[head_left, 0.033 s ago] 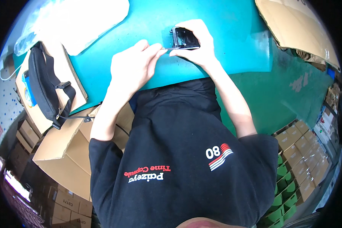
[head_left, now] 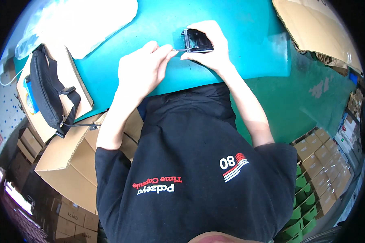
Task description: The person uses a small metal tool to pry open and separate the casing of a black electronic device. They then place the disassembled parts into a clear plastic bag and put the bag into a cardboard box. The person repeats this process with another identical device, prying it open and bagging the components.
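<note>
My right hand point(head_left: 215, 48) grips a small black plastic box-like part point(head_left: 198, 39) just above the table, thumb on its near side and fingers round the far side. The part looks glossy, with a pale rim along its near edge. From the left, my left hand point(head_left: 144, 69) pinches a thin, dark, rod-like tool point(head_left: 184, 50). Its shaft points right and overlaps the near left part of the black piece; I cannot tell whether the tip touches it. The fingers hide the tool's other end, so its exact kind does not show.
A teal mat point(head_left: 255, 52) covers the table. White plastic bags point(head_left: 97, 24) lie at the far left, beside a black waist bag point(head_left: 48, 89) on cardboard. An open carton point(head_left: 69, 162) stands below the left table edge. Brown cardboard point(head_left: 320, 28) sits at the far right; small boxes point(head_left: 324, 162) are stacked lower right.
The tool's shaft has shifted slightly, and its end now shows further over the black part. My right hand and the part have stayed in place.
</note>
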`<state>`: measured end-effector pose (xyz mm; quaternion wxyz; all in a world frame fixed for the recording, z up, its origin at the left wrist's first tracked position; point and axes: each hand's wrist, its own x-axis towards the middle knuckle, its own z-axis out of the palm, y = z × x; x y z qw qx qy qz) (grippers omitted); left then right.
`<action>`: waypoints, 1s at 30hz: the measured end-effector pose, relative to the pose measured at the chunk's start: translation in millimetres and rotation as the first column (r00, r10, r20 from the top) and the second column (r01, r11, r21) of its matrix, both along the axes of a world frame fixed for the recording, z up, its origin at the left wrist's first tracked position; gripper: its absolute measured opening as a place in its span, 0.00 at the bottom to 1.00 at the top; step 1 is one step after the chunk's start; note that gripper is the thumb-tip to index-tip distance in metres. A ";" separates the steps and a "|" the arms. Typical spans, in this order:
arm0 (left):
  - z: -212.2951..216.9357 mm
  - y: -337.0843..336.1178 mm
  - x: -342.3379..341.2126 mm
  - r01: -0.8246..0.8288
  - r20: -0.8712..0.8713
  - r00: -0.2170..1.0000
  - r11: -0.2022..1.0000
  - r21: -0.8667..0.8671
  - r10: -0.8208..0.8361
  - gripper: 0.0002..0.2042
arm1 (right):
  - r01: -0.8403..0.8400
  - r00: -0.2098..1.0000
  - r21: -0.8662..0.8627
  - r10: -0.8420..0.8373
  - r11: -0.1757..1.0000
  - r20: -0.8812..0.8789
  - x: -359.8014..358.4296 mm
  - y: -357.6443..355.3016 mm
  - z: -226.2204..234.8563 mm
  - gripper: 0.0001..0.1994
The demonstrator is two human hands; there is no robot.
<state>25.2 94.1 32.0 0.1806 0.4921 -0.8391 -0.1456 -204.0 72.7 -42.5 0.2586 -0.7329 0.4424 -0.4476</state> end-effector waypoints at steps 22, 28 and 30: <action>-10.6 -23.9 0.0 -0.033 0.000 0.999 0.996 -0.084 0.033 0.07 | -0.006 1.000 0.065 0.005 0.998 0.021 -2.5 2.4 -5.2 0.41; -12.0 -31.1 -3.9 -0.067 -0.038 0.997 0.997 -0.050 0.065 0.08 | -0.014 0.999 0.067 0.011 0.998 0.035 -2.9 2.8 -8.2 0.40; -9.4 -27.7 -2.1 -0.054 -0.013 0.999 0.998 -0.035 0.053 0.08 | -0.014 0.999 0.065 0.011 0.998 0.041 -3.1 2.4 -7.8 0.41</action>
